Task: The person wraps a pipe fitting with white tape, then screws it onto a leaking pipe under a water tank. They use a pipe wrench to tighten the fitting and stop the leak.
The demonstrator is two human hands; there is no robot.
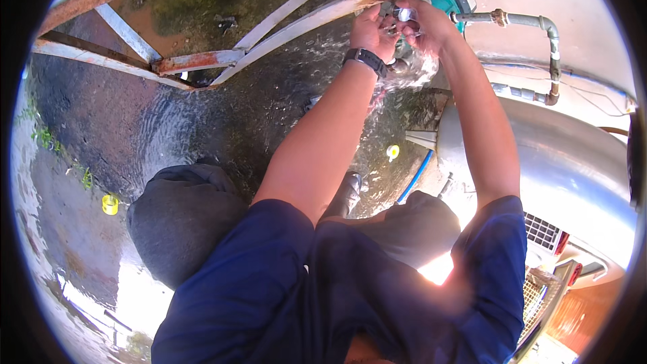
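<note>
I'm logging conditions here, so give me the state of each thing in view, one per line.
Left hand: raised, fingers bent, grip unclear
Right hand: raised beside it, fingers bent, grip unclear
Water: splashing around and below the hands
Watch: strapped on the left wrist
Frame: rusty in places
Ground: wet
Pipe: rusty at its joints
Tank: shiny, brightly lit
</note>
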